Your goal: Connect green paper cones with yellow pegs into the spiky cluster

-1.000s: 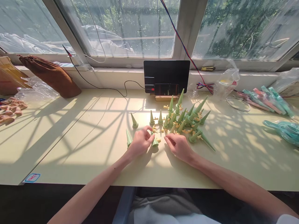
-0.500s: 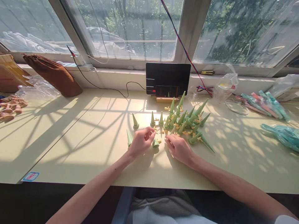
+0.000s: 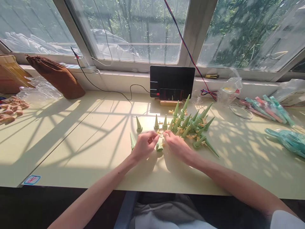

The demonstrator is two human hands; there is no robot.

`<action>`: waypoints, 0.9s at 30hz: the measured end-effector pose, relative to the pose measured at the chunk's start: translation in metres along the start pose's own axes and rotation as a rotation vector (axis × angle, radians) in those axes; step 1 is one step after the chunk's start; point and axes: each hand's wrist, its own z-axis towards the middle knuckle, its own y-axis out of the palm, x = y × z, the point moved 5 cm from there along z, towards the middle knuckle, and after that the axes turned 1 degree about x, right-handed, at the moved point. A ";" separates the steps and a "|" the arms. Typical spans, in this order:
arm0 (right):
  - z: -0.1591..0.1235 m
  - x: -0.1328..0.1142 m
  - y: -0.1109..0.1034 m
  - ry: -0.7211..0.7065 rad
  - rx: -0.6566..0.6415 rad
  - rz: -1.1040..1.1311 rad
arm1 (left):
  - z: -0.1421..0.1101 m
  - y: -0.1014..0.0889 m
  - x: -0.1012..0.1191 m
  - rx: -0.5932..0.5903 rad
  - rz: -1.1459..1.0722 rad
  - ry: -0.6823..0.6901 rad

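Note:
My left hand (image 3: 145,142) is closed in a pinch above the table, with a small yellow piece (image 3: 159,133) at its fingertips. My right hand (image 3: 175,143) faces it, thumb and fingers pressed together close to the same piece; whatever they grip is too small to make out. Beneath the fingertips a green cone (image 3: 159,146) lies tipped with its base towards me. Another green cone (image 3: 132,141) leans out from behind my left hand. Beyond the hands two upright cones with yellow bits stand beside a pile of green cones (image 3: 188,124).
A black tablet (image 3: 172,78) and a phone (image 3: 171,94) lean on a wooden stand (image 3: 167,103) by the window. Brown pouch (image 3: 56,78) and wooden pieces (image 3: 11,109) lie left. Plastic cup (image 3: 227,92), coloured wrapped items (image 3: 271,108) and a teal bagged item (image 3: 289,140) lie right.
My right hand has moved left and slightly away from me, bringing its fingertips close to my left hand's. My left hand stays nearly in place.

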 end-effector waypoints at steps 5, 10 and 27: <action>0.004 0.001 0.004 0.061 -0.045 0.070 | 0.000 0.000 0.000 0.007 0.019 0.013; 0.002 0.005 0.012 0.056 -0.039 0.050 | 0.000 0.001 0.001 0.000 0.025 0.021; -0.023 0.016 0.001 -0.155 0.437 0.581 | -0.004 0.008 0.006 -0.103 0.052 0.147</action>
